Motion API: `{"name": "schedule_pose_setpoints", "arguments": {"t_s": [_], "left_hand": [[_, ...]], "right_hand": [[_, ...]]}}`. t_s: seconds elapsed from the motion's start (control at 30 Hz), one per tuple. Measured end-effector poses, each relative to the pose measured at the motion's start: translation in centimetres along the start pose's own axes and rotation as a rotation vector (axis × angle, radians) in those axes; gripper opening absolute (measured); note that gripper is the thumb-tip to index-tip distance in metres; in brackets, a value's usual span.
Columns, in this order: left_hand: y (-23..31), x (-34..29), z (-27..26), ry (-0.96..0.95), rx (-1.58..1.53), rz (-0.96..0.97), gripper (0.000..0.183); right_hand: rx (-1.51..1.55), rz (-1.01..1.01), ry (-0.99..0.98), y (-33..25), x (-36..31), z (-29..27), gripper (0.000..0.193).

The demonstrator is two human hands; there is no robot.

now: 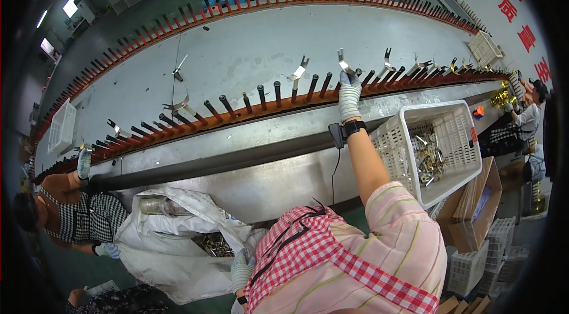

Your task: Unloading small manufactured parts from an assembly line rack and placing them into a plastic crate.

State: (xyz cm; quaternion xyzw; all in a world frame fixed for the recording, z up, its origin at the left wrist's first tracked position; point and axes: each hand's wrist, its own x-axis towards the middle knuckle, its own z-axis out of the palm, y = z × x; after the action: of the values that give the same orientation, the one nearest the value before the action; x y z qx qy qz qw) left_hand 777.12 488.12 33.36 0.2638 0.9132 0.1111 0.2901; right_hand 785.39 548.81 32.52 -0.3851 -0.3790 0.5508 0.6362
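Observation:
My right hand [349, 97], in a striped knit glove, reaches out over a long conveyor rail. Its fingers are closed at the base of a shiny forked metal piece [345, 64], beside the black-tipped pegs. More such forked pieces [300, 71] sit on pegs to either side. Near my body, my left hand [241, 271], also gloved, is at the edge of an open white woven sack [160, 257]; its fingers are partly hidden. Small metal parts [214, 245] lie inside the sack.
A white plastic basket [446, 109] of small metal parts stands to my right, beside a cardboard box [474, 219]. Co-workers sit at the line on the left [65, 207] and right [524, 118]. Pegs [277, 93] line the looped conveyor around a grey tabletop [255, 41].

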Motion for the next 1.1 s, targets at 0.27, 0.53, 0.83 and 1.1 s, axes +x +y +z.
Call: {"name": "schedule_pose_setpoints", "arguments": {"t_s": [0.27, 0.53, 0.83, 1.1], "left_hand": [[5.8, -0.8, 4.6, -0.01, 0.021, 0.026, 0.047], [11.2, -1.0, 7.6, -0.025, 0.038, -0.008, 0.043], [14.9, -1.3, 11.2, -0.086, 0.058, -0.039, 0.049], [18.8, -2.0, 14.7, -0.076, 0.056, -0.007, 0.05]], "right_hand": [[0.033, -0.16, -0.254, -8.4, 1.4, -2.7, 0.021], [0.096, -0.466, 0.014, -13.2, 4.5, -10.3, 0.029], [-0.297, -0.287, 0.217, -8.3, 17.1, -21.2, 0.028], [-0.369, -0.228, 0.122, -8.2, 20.8, -21.9, 0.03]]}}
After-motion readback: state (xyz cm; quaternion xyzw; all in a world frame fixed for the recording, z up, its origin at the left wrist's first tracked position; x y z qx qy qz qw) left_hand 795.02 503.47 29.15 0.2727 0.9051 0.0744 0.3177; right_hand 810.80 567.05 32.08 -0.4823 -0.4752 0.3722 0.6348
